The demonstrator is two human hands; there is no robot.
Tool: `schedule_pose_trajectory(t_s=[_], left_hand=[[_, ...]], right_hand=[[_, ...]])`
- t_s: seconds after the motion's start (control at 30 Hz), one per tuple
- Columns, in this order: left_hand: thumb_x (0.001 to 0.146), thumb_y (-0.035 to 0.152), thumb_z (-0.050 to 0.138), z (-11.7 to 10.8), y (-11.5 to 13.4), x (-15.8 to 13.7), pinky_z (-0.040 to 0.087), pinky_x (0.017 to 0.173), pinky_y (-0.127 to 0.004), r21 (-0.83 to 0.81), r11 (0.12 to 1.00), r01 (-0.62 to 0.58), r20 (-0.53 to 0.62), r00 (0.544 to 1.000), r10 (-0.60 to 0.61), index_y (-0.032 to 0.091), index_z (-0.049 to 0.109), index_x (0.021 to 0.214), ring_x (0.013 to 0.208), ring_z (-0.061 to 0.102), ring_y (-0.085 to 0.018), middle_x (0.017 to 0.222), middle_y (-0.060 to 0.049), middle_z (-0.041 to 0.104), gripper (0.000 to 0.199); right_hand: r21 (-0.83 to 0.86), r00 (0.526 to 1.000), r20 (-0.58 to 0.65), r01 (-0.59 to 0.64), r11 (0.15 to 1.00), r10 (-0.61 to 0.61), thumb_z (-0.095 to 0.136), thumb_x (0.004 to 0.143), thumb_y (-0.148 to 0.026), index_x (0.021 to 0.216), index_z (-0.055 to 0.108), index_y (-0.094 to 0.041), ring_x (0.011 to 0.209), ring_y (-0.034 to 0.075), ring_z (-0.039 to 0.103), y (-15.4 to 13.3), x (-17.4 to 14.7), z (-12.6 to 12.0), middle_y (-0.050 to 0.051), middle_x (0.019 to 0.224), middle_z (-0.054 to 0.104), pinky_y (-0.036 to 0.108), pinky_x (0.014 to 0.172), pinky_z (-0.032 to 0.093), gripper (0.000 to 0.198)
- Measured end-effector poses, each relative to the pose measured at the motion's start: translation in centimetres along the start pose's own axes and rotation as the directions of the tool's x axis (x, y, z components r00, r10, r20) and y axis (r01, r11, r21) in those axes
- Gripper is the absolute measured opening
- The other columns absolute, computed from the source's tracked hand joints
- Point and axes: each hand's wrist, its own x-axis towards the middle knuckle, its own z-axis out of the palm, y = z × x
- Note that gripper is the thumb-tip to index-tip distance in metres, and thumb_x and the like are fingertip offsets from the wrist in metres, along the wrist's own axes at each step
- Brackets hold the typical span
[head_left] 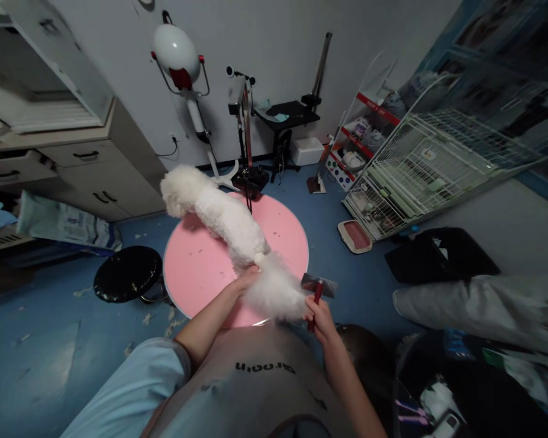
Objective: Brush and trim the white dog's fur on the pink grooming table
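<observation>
A white dog (232, 222) stands on a round pink grooming table (196, 267), its head turned away toward the back left. Its long fluffy tail (276, 289) stretches toward me over the table's near edge. At the base of the tail is my left hand (248, 278), closed there with the fingers partly buried in fur. My right hand (318, 316) grips the red handle of a slicker brush (319, 287), its flat metal head facing up and outward. The right thumb and fingertips touch the fluffy end of the tail.
Behind the table stand a grooming post (244, 121) and a white stand dryer (178, 55). A black stool (128, 274) is at the left, wire cages (420, 164) at the right. Close on my right sits a dark bin or cart (484, 389) holding tools.
</observation>
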Motion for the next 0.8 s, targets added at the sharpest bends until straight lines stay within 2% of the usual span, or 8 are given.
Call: schedule_pose_trajectory(t_s=[0.17,0.23,0.33,0.37,0.43,0.53,0.7,0.8], left_hand=[[0.072,0.031,0.061,-1.3,1.2,-0.7,0.046,0.064,-0.029,0.063,0.997,-0.049,-0.039,0.998,0.052,0.012,0.059,0.061,0.067,0.057,-0.019,0.059,-0.004,0.060,0.022],[0.069,0.027,0.063,-2.4,2.5,-1.6,0.046,0.069,-0.029,0.151,0.984,-0.096,-0.155,0.981,0.119,0.013,0.061,0.064,0.073,0.057,-0.019,0.065,-0.004,0.062,0.015],[0.078,0.029,0.055,-3.0,5.1,-3.0,0.045,0.080,-0.031,0.462,0.859,-0.218,-0.361,0.839,0.407,0.015,0.065,0.078,0.083,0.058,-0.020,0.081,-0.006,0.066,0.017],[0.081,0.029,0.051,-2.7,5.9,-3.2,0.044,0.083,-0.032,0.568,0.777,-0.271,-0.314,0.802,0.509,0.017,0.066,0.083,0.087,0.058,-0.020,0.087,-0.007,0.067,0.020],[0.084,0.026,0.048,-1.4,7.0,-2.9,0.042,0.088,-0.032,0.679,0.599,-0.424,-0.007,0.812,0.584,0.018,0.068,0.085,0.092,0.058,-0.021,0.093,-0.008,0.067,0.021],[0.079,0.017,0.050,0.8,7.3,-1.1,0.041,0.084,-0.032,0.686,0.410,-0.601,0.445,0.792,0.417,0.018,0.067,0.071,0.083,0.060,-0.022,0.081,-0.009,0.067,0.018],[0.073,0.013,0.048,1.0,6.9,1.6,0.039,0.073,-0.031,0.748,0.275,-0.604,0.557,0.797,0.234,0.016,0.065,0.066,0.073,0.059,-0.023,0.077,-0.010,0.067,0.018],[0.070,0.015,0.051,-0.2,6.8,1.9,0.039,0.073,-0.030,0.745,0.372,-0.554,0.514,0.832,0.210,0.017,0.065,0.070,0.074,0.060,-0.023,0.080,-0.009,0.069,0.014]], right_hand=[[0.085,1.000,0.021,-0.016,0.996,0.014,0.078,0.058,-0.046,0.073,0.047,-0.021,0.034,0.004,0.029,-0.9,0.6,0.2,-0.014,0.041,0.029,0.021,0.041,0.043,0.043],[0.100,1.000,0.023,-0.022,0.995,0.020,0.079,0.057,-0.045,0.072,0.046,-0.021,0.034,0.003,0.029,-1.1,0.7,0.3,-0.014,0.041,0.030,0.021,0.040,0.043,0.043],[0.105,0.998,0.058,-0.014,0.994,0.008,0.078,0.058,-0.045,0.069,0.045,-0.021,0.034,0.003,0.028,-1.6,0.7,0.7,-0.014,0.041,0.030,0.020,0.040,0.043,0.043],[0.105,0.998,0.070,-0.011,0.994,0.003,0.078,0.058,-0.045,0.068,0.044,-0.021,0.034,0.003,0.028,-1.8,0.7,0.8,-0.014,0.041,0.030,0.020,0.040,0.043,0.043],[0.114,0.998,0.071,-0.007,0.993,-0.001,0.078,0.059,-0.044,0.068,0.044,-0.021,0.034,0.003,0.027,-2.2,0.7,1.0,-0.014,0.041,0.030,0.019,0.040,0.043,0.042],[0.127,0.998,0.063,0.011,0.992,-0.019,0.078,0.058,-0.043,0.068,0.045,-0.021,0.035,0.003,0.028,-2.9,1.0,1.1,-0.014,0.041,0.030,0.018,0.039,0.042,0.042],[0.112,0.992,0.073,0.096,0.989,-0.104,0.074,0.061,-0.043,0.069,0.045,-0.020,0.035,0.003,0.028,-3.9,2.3,2.2,-0.013,0.041,0.031,0.018,0.038,0.039,0.039],[0.021,0.989,-0.035,0.141,0.990,-0.140,0.069,0.065,-0.044,0.073,0.046,-0.020,0.035,0.003,0.030,-3.4,2.9,2.4,-0.013,0.043,0.033,0.017,0.038,0.037,0.034]])
